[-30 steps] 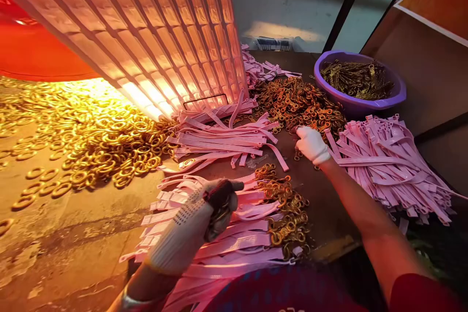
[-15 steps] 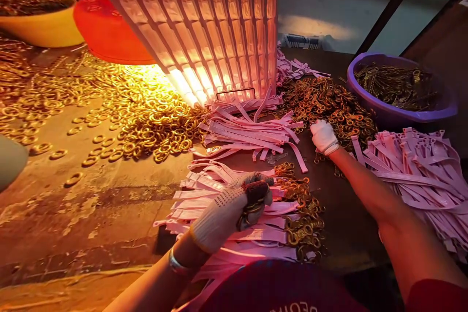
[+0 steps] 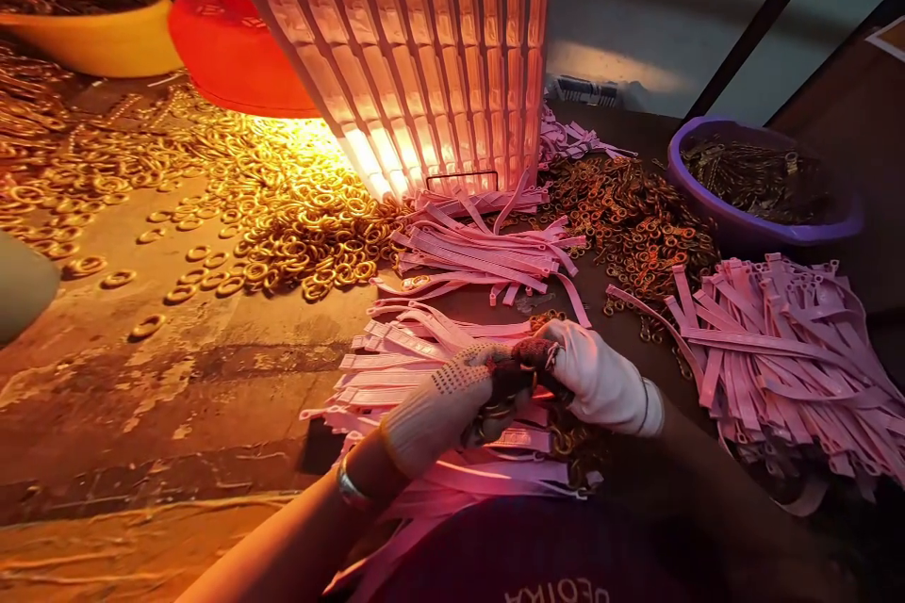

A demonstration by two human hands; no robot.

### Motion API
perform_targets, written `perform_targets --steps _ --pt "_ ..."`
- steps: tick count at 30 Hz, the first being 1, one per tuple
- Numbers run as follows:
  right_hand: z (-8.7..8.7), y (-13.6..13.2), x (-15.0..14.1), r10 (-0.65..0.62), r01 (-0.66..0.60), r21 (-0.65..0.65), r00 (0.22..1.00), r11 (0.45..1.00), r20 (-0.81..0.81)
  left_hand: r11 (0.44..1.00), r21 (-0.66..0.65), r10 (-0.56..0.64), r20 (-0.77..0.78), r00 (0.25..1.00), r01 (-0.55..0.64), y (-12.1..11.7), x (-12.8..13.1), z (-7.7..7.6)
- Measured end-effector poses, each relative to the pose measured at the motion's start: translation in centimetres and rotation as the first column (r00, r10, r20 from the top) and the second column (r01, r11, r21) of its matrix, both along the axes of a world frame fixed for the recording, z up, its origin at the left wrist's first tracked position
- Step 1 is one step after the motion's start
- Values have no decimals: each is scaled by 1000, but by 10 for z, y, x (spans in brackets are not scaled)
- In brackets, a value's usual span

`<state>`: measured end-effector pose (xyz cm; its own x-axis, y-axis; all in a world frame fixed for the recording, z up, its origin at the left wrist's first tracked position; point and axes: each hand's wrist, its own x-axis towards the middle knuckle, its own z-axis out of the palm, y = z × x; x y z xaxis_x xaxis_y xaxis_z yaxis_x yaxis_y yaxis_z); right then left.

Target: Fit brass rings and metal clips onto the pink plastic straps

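My left hand (image 3: 442, 405), in a dotted white glove with dark fingertips, is closed above the pink straps (image 3: 403, 363). Brass-coloured rings (image 3: 501, 413) show between its curled fingers. My right hand (image 3: 600, 377), gloved in white, meets it fingertip to fingertip. Its fingers are pinched together; what lies between them is too small and dark to make out. Under both hands the pink straps lie in a row, with metal clasps (image 3: 576, 448) at their right ends, partly covered by my right hand.
Loose brass rings (image 3: 304, 250) are heaped left under a red lamp (image 3: 240, 52). A ribbed plastic panel (image 3: 452, 57) stands behind. Small metal clasps (image 3: 636, 217) are piled right, near a purple basin (image 3: 792, 231). More pink straps (image 3: 784, 339) lie at the right; a yellow basin (image 3: 113, 42) stands far left.
My right hand has come from the clasp pile back left and now touches my left hand. My left hand stays closed in nearly the same place. The view has shifted slightly.
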<state>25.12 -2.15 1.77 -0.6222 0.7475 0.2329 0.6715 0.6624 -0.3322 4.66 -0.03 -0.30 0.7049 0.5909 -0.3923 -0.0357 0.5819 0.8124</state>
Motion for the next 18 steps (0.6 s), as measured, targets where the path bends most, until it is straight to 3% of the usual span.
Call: perform_targets --steps 2,5,8,11,14,18 --pt "-2 -3 -1 -64 62 22 993 998 103 999 43 17 -46 999 -15 -2 -1 2" --pt "-1 -10 -2 -134 131 34 983 991 129 983 164 107 -171 979 -79 -7 -3 12" --pt "6 -16 -5 -151 153 2 970 988 189 965 261 90 -216 972 -31 -10 -5 23" --pt "14 -18 -7 -183 198 -32 948 980 260 966 251 -11 -192 981 60 -9 -7 27" --pt "16 -17 -7 -207 231 -57 938 971 279 952 279 -50 -266 963 126 -5 -7 28" --pt "10 -20 -10 -273 280 -18 948 960 165 962 262 -4 -275 961 79 -4 0 29"
